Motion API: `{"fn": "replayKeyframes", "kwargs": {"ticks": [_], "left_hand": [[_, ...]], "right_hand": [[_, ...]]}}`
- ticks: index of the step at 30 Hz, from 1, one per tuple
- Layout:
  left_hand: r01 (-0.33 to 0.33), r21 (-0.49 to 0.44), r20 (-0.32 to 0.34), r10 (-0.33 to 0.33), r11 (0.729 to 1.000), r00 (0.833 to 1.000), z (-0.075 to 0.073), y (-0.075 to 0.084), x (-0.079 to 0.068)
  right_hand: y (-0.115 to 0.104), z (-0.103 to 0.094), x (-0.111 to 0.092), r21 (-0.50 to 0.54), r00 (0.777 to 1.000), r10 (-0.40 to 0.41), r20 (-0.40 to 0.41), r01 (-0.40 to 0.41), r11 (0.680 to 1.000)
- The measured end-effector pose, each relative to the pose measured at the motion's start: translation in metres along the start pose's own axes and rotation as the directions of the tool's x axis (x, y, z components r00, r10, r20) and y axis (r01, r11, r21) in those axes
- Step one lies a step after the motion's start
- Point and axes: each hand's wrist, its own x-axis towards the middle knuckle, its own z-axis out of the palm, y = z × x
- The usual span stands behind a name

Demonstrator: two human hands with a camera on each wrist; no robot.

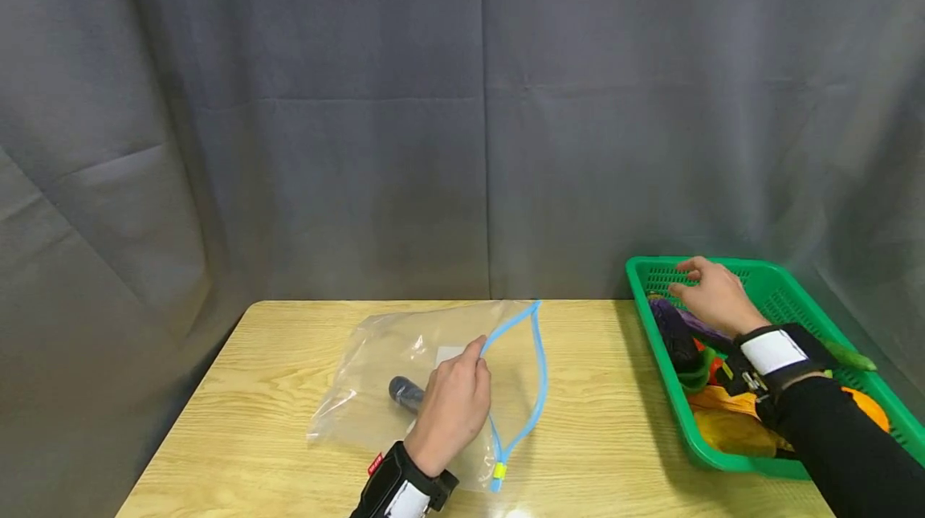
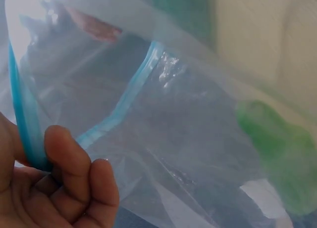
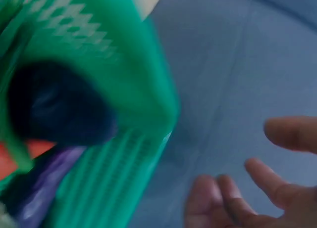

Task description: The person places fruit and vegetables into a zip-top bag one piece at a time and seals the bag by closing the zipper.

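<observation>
Your right sleeve (image 1: 860, 462) is what's closest to the head cam, running in from the bottom right corner over the front rim of the green basket (image 1: 751, 466). At the end of it your right hand (image 1: 711, 297) hovers above the basket, thumb and fingers spread apart. Below it you've got a pile: a dark purple piece (image 1: 672, 333), some orange (image 1: 723, 400), a brownish piece (image 1: 733, 431) and a long green one (image 1: 851, 356) towards the far side.

Left of that, around the middle of the table (image 1: 238, 389), is your clear bag (image 1: 361, 413). Your left hand (image 1: 451, 401) pinches it at the blue strip (image 1: 543, 377), fingers curled, and the mouth gapes to the right. Yellow slider (image 1: 499, 471) sits at the near end. A dark piece (image 1: 406, 393) shows through the plastic, but I can't tell if it's inside or underneath.

Tabletop's pale wood grain with a rounded far left corner, and you've got a shadow beside the basket plus a bright glare spot near the front. Behind, a grey curtain (image 1: 347, 181) fills the whole background, creased, with a vertical seam around the middle and heavier folds off to the left.
</observation>
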Motion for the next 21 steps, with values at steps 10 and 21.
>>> {"fn": "replayKeyframes", "kwargs": {"ticks": [10,21], "left_hand": [[0.020,-0.015,-0.021,-0.020,1.000,1.000,0.002,0.006,0.001],[0.023,0.056,-0.043,-0.021,0.998,0.999,0.004,0.016,-0.003]], "right_hand": [[0.053,-0.006,0.017,-0.007,0.954,0.158,0.255,-0.162,0.987],[0.076,0.012,0.024,0.050,0.890,0.235,0.391,-0.275,0.960]]}}
